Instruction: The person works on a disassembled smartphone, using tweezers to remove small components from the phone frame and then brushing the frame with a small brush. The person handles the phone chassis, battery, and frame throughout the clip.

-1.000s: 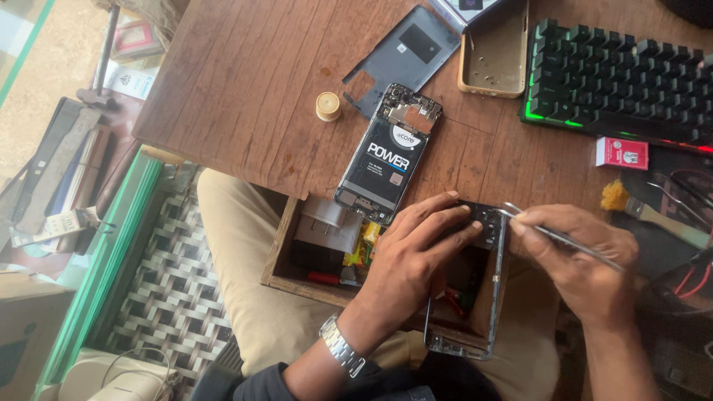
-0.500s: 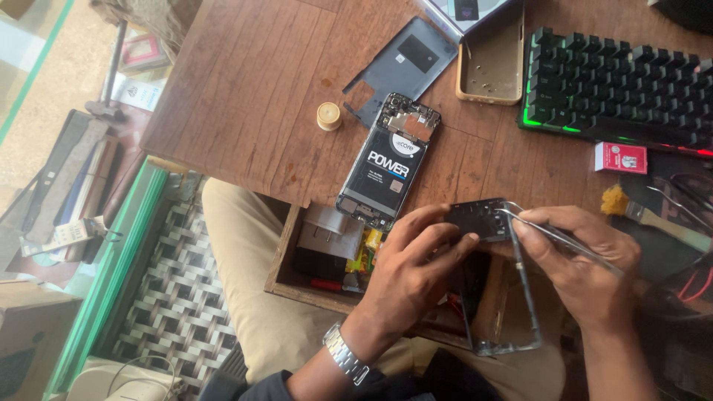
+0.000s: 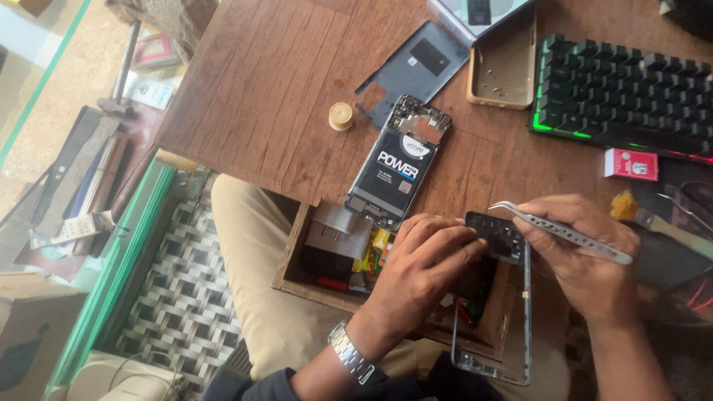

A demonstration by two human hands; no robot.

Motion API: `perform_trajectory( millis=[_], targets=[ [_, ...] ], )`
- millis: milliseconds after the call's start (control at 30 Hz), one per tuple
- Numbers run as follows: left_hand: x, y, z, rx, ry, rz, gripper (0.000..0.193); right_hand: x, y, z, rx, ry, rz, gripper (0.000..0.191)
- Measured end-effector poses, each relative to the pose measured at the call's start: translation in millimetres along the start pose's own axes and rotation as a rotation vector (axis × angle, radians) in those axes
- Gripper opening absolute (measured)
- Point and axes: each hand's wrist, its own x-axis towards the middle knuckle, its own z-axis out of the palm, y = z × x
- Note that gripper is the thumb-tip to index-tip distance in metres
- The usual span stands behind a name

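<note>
The left hand (image 3: 420, 260), just right of centre, pinches the top edge of a phone frame (image 3: 494, 304) with fingers closed on its dark upper part; the right hand (image 3: 587, 260), at centre right, grips one pair of metal tweezers (image 3: 561, 232), its tip at the frame's top edge. The frame hangs over one open wooden drawer (image 3: 349, 256) of small parts, above a lap in tan trousers. One opened phone with its battery exposed (image 3: 397, 171) lies on the brown wooden table (image 3: 267, 96) at centre, with one grey back cover (image 3: 416, 67), one tan phone case (image 3: 505, 67) and one small round cap (image 3: 341, 116) above it. One keyboard (image 3: 624, 93) with green light sits at upper right, one red box (image 3: 630, 163) below it. A patterned floor and green-edged glass fill the left. Compared with half a second earlier, the frame hangs lower with its empty lower part showing, and the tweezers sit slightly higher
</note>
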Motion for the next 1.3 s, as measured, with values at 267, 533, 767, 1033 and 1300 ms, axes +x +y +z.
perform_trajectory(
  millis=[267, 533, 767, 1033, 1300],
  targets=[
    [1.2, 1.9, 2.6, 0.039, 0.009, -0.006, 0.034, -1.8, -8.3, 3.4, -0.067, -0.021, 0.062, 0.017],
    [-0.9, -1.0, 7.3, 0.038, -0.004, -0.004, 0.037, -2.2, 0.6, 6.4, 0.030, 0.000, 0.008, 0.008],
    [-1.7, -1.0, 6.8, 0.044, 0.002, 0.008, 0.034, -8.8, -6.0, 7.8, -0.046, -0.022, -0.087, 0.009],
    [-0.8, 2.3, 6.8, 0.060, 0.020, 0.005, 0.030, -7.9, -15.9, 10.8, -0.085, -0.017, -0.111, 0.014],
    [-1.4, 0.9, 6.8, 0.045, 0.016, 0.006, 0.031, -5.7, -18.9, 11.8, -0.099, -0.020, -0.090, 0.014]
  ],
)
